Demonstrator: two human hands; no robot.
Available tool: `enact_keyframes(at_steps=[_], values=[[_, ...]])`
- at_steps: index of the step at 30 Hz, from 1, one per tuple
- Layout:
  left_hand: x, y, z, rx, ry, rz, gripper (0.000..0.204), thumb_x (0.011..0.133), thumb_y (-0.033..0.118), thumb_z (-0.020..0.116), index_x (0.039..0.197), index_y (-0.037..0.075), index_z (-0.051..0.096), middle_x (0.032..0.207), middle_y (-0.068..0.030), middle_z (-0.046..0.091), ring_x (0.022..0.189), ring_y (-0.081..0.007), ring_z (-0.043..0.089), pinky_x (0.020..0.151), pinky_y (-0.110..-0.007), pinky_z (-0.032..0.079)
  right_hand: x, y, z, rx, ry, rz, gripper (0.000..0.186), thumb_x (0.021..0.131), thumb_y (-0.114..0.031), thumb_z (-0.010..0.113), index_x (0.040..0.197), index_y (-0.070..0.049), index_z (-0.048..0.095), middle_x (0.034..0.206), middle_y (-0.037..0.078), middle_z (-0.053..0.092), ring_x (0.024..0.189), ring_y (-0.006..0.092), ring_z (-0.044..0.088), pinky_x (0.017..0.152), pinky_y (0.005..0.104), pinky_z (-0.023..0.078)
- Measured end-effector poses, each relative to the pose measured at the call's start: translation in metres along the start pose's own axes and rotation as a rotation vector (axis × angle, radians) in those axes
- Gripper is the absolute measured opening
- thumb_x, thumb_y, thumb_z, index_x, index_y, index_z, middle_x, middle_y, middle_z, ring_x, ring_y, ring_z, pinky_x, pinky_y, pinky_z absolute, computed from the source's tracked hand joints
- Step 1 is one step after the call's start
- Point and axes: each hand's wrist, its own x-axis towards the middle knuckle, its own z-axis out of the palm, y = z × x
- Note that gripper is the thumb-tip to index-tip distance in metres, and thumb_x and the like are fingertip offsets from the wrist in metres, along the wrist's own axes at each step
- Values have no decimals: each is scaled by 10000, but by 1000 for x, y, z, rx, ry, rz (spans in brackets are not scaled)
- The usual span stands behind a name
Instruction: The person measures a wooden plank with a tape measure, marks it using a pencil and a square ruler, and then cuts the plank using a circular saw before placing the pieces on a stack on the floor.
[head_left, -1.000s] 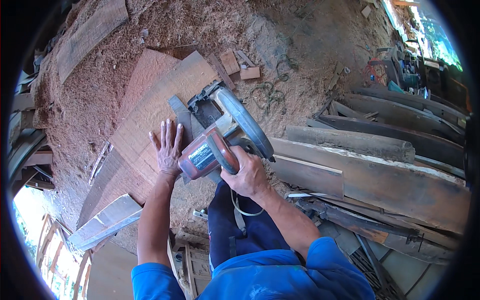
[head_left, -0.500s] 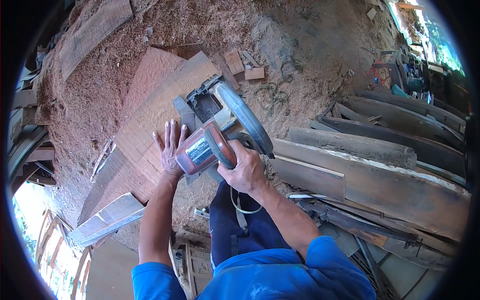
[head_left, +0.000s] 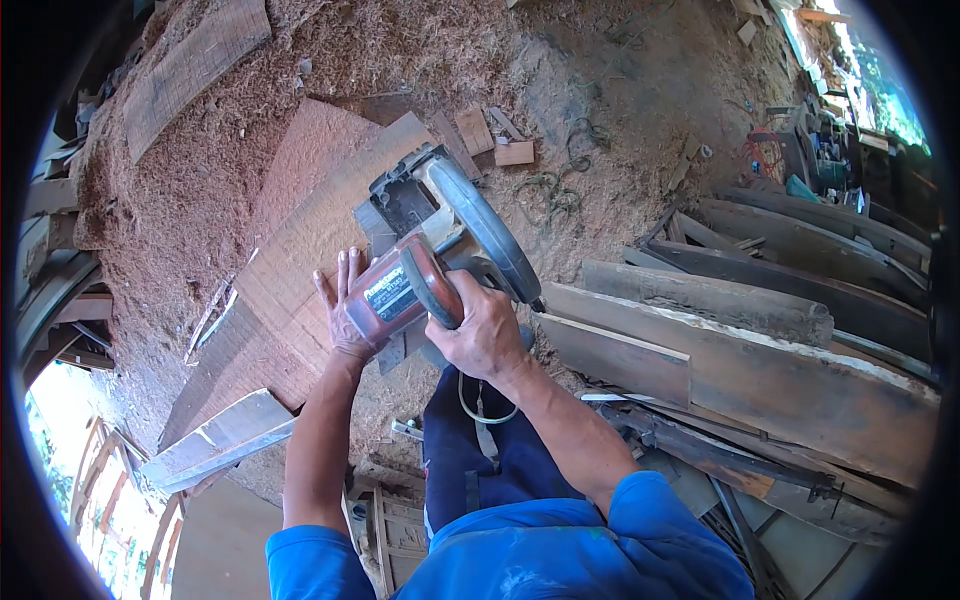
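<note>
A red and grey circular saw [head_left: 400,285] lies across a long, tapered wooden board [head_left: 310,215], its curved dark blade guard toward the right. My right hand [head_left: 483,328] is closed around the saw's rear handle. Fingers spread, my left hand [head_left: 345,320] rests on the board just left of the saw's motor housing, which covers part of it. A pale cord [head_left: 490,420] loops down from the saw in front of my dark trousers. The blade's contact with the wood is hidden beneath the saw.
Wood shavings [head_left: 430,60] cover the ground around the board. Small wood offcuts [head_left: 514,153] lie beyond the saw. Long planks [head_left: 740,340] are stacked at my right, and another board [head_left: 195,75] lies far left. A light-coloured beam [head_left: 215,440] sits near the board's lower end.
The view has shifted slightly. The saw has moved a little over the board, and its housing now overlaps more of my left hand. Both hands keep their holds.
</note>
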Motion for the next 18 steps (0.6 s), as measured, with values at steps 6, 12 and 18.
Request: enact_keyframes(at_steps=[6,12,18], values=[[-2,-4,0,-2,-28,29,909,801,668,595,1539,176,395,1609,-188,297,1526,-376,182,1176,-657,-51,12,-1,6,-4,0,-6,265,771,-89,723,982,-15,582,727,187,652,674,371,691,616,430,538],[-4,-6,9,-67,5,51,908,789,780,491,1541,282,387,1607,-144,320,1523,-393,178,1164,-679,-51,28,-8,11,-21,-7,1,268,771,-97,722,982,-7,585,740,190,658,685,372,696,630,434,543],[-6,-11,13,-326,-48,46,859,772,747,554,1491,289,451,1548,-75,424,1475,-365,291,1161,-695,25,42,-15,15,-9,-13,4,278,759,-100,729,978,-6,584,726,181,660,684,364,699,641,430,549]])
